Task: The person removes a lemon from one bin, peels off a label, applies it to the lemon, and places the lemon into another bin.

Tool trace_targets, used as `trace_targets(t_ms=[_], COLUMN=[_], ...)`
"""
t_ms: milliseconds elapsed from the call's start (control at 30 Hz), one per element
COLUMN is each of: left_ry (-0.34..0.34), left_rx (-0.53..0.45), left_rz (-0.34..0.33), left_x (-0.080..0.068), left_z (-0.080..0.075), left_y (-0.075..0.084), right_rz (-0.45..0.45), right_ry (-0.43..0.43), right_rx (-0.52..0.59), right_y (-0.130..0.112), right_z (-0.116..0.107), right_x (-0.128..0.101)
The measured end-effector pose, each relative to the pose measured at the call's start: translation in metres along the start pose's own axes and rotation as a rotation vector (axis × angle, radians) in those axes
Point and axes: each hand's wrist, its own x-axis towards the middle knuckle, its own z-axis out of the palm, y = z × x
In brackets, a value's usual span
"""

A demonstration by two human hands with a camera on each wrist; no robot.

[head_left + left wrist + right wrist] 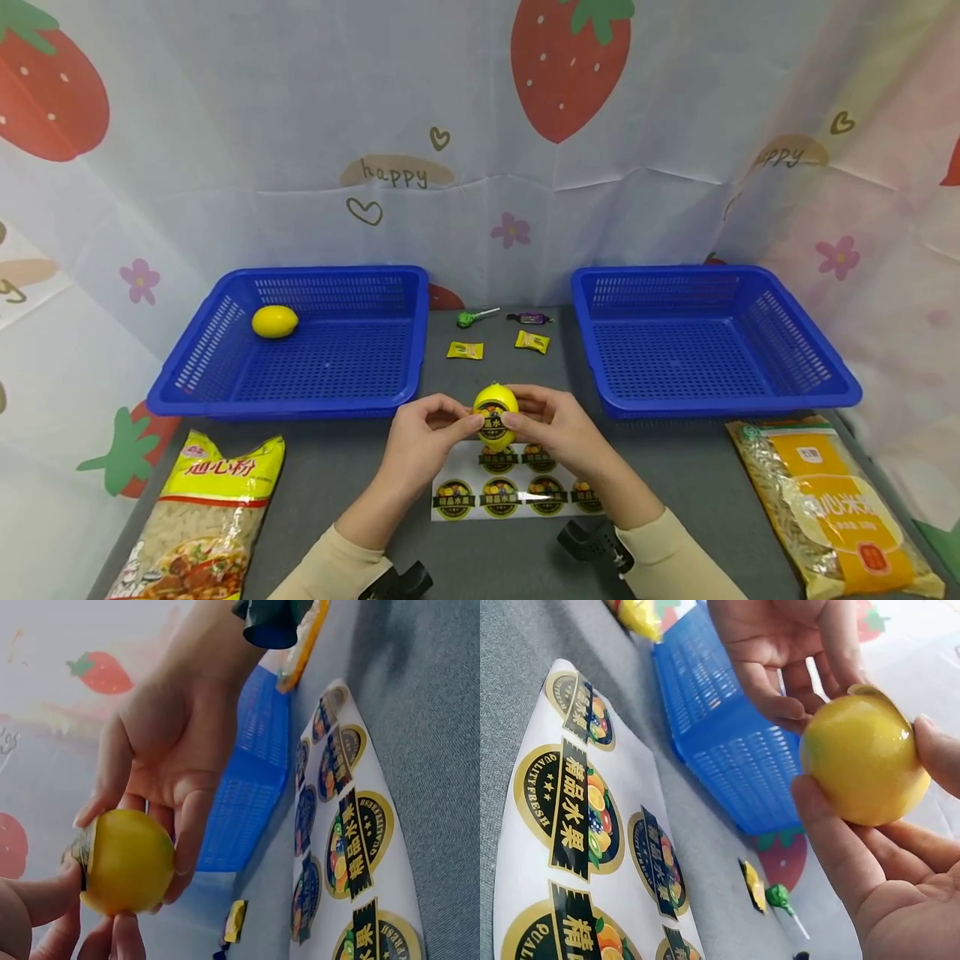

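Held up just above the sticker sheet (pixel 517 492): a glossy yellow lemon (pixel 495 414), rounded, smooth-skinned, bearing a round black-and-gold label on the side facing the head camera. Pinched between both hands, left hand (pixel 423 437) gripping it with thumb and fingertips, right hand (pixel 558 429) cupping it with thumb and fingers curled round. Label's edge lifting slightly off the skin in the right wrist view. On the sheet, several matching round stickers in rows. Beyond the sheet, two blue baskets (pixel 300 350), the left one holding a second lemon (pixel 274 321). Further back from the sheet, between the baskets, small wrapped candies (pixel 465 350) and a green lollipop (pixel 468 317).
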Motion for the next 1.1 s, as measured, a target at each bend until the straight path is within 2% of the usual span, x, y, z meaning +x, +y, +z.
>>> trace_targets(t_ms=[233, 433, 533, 700, 767, 1000, 1100], left_ry=[-0.028, -0.023, -0.021, -0.013, -0.036, -0.224, -0.275], left_rx=[-0.057, -0.077, -0.133, -0.269, -0.299, -0.340, -0.348], left_rz=[-0.057, -0.095, -0.123, -0.142, -0.136, -0.105, -0.087], left_x=[0.002, 0.002, 0.003, 0.004, 0.003, -0.003, -0.002], left_z=[-0.002, -0.003, -0.004, -0.001, 0.002, 0.007, 0.007], left_y=[-0.003, -0.003, -0.002, -0.004, -0.005, -0.003, 0.000], right_rz=[0.002, -0.040, -0.058, -0.032, -0.029, -0.037, -0.069], right_ry=[-0.032, -0.068, -0.080, -0.045, -0.019, 0.082, 0.088], right_rx=[0.042, 0.086, 0.092, 0.076, 0.042, -0.212, -0.234], right_y=[0.000, 0.005, 0.006, 0.002, -0.001, -0.014, -0.018], right_z=[-0.001, -0.003, -0.004, -0.005, -0.005, -0.004, -0.005], right_x=[-0.002, -0.002, -0.003, -0.004, -0.004, -0.012, -0.016])
